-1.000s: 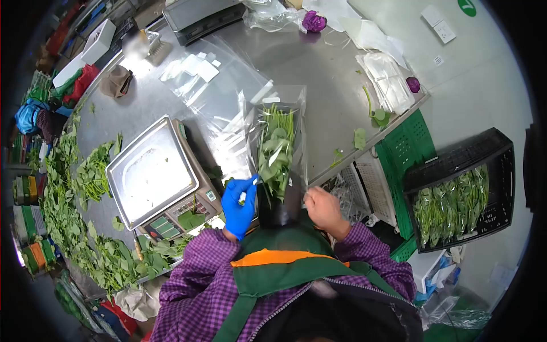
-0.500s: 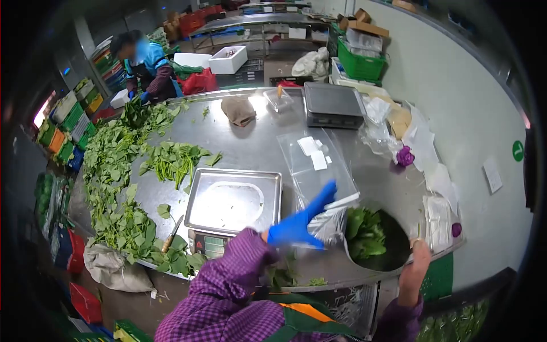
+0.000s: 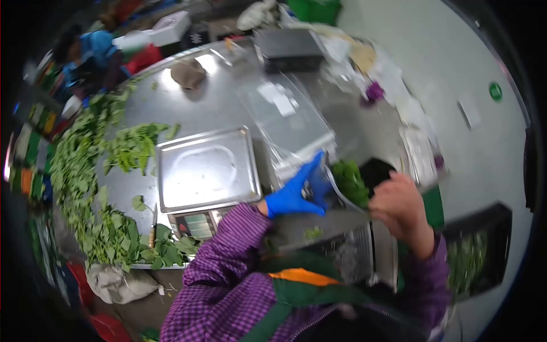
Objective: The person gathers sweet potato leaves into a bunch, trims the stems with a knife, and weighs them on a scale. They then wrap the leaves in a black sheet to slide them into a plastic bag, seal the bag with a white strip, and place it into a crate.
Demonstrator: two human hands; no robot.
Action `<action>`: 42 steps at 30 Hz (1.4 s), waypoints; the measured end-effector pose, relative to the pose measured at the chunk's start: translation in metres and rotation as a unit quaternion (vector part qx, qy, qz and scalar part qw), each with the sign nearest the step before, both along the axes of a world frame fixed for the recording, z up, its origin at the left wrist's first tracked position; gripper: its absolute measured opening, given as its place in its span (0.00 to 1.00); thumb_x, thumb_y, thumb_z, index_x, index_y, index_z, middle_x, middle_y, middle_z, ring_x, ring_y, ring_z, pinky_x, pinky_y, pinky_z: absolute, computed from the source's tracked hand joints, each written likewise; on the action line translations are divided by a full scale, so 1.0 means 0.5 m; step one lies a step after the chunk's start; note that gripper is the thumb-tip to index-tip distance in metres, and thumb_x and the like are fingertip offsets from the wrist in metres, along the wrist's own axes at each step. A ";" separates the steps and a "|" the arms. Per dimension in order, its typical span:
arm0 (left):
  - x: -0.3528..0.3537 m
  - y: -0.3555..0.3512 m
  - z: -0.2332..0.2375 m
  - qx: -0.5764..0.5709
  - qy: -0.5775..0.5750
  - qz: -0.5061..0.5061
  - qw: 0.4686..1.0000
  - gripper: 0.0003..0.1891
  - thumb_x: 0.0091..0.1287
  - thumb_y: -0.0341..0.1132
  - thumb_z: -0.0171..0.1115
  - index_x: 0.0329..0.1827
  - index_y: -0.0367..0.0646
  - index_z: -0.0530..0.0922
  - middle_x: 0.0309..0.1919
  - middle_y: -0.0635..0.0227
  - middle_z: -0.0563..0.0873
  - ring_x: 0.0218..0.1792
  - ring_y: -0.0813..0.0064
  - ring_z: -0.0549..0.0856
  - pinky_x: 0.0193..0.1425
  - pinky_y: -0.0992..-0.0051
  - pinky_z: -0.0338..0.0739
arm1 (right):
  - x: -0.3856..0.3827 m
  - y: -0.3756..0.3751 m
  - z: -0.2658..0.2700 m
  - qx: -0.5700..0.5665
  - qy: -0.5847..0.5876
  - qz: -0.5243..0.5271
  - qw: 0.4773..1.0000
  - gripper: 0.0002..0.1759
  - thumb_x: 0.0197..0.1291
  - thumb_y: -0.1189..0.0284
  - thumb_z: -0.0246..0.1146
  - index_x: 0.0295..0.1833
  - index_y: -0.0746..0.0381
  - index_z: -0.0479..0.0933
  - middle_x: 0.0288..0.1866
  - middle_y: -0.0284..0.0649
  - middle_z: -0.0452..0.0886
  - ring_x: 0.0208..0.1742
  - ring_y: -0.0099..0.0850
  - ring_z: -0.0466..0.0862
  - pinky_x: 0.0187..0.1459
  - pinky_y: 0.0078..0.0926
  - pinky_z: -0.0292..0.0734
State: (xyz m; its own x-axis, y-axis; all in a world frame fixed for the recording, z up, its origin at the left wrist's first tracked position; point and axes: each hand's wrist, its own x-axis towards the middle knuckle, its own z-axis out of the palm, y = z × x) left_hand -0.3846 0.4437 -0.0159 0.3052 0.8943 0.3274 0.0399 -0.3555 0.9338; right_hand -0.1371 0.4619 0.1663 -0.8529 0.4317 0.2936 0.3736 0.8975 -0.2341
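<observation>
My left hand [image 3: 296,194], in a blue glove, is open with thumb and fingers spread. It is beside the left rim of a dark rounded opening [image 3: 377,172] and near a stack of clear plastic bags [image 3: 290,122]. Green leafy vegetables [image 3: 350,183] show inside that opening. At its right near edge is my bare right hand [image 3: 399,211], blurred, with fingers curled; whatever they may hold is hidden. Left of my gloved hand, a scale [image 3: 194,225] carries a shiny metal tray [image 3: 206,171].
Heaped leafy greens [image 3: 80,171] cover the table's left side, with a knife [image 3: 152,228] near them. A brown cloth-like lump [image 3: 189,74] and another scale [image 3: 288,48] lie toward the back. A blurred person [image 3: 94,57] stands at far left. A dark crate [image 3: 476,251] is at right.
The camera view has turned, shifting the table up and left. My right hand has moved closer to the opening and its fingers have curled. My left hand stays spread near the rim.
</observation>
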 end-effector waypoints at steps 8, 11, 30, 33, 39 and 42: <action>0.020 0.009 -0.032 -0.023 -0.044 -0.009 0.999 0.69 0.37 0.37 0.83 0.76 0.44 0.36 0.75 0.60 0.46 0.74 0.65 0.52 0.75 0.68 0.49 | -0.010 -0.026 0.035 -0.035 0.021 -0.100 0.994 0.07 0.53 0.78 0.63 0.40 0.59 0.79 0.36 0.37 0.81 0.45 0.35 0.79 0.61 0.41 0.66; 0.039 0.013 -0.027 -0.042 -0.096 -0.022 0.994 0.69 0.37 0.36 0.83 0.76 0.44 0.36 0.75 0.60 0.47 0.74 0.65 0.52 0.75 0.68 0.50 | 0.023 -0.008 0.103 -0.039 0.287 -0.149 0.946 0.07 0.63 0.76 0.57 0.42 0.62 0.80 0.38 0.38 0.82 0.45 0.28 0.80 0.59 0.35 0.70; 0.145 -0.035 -0.024 -0.114 -0.076 -0.031 0.990 0.70 0.38 0.32 0.82 0.76 0.50 0.32 0.75 0.62 0.47 0.74 0.66 0.51 0.74 0.65 0.52 | 0.105 0.028 0.079 0.001 0.122 -0.067 0.990 0.07 0.56 0.72 0.62 0.37 0.64 0.81 0.33 0.41 0.83 0.38 0.36 0.81 0.52 0.32 0.71; 0.172 -0.051 0.002 -0.210 -0.179 -0.069 0.959 0.69 0.40 0.25 0.79 0.76 0.56 0.31 0.75 0.65 0.46 0.73 0.65 0.52 0.67 0.62 0.65 | 0.117 0.021 0.106 0.004 0.109 -0.118 0.987 0.08 0.57 0.71 0.62 0.39 0.64 0.82 0.31 0.41 0.84 0.37 0.33 0.81 0.52 0.30 0.72; 0.167 -0.025 -0.007 -0.129 -0.053 -0.056 0.989 0.58 0.38 0.27 0.79 0.73 0.41 0.49 0.69 0.57 0.61 0.70 0.67 0.60 0.62 0.71 0.69 | 0.134 0.024 0.094 -0.054 0.172 -0.074 0.981 0.07 0.57 0.72 0.63 0.39 0.64 0.83 0.29 0.41 0.83 0.27 0.26 0.79 0.32 0.21 0.72; 0.173 -0.026 -0.011 -0.143 -0.078 -0.039 0.986 0.44 0.36 0.29 0.81 0.61 0.37 0.69 0.65 0.59 0.67 0.65 0.67 0.67 0.64 0.70 0.68 | 0.167 0.004 0.180 -0.054 0.098 -0.239 0.965 0.09 0.56 0.72 0.64 0.42 0.62 0.83 0.33 0.40 0.83 0.34 0.26 0.79 0.42 0.22 0.71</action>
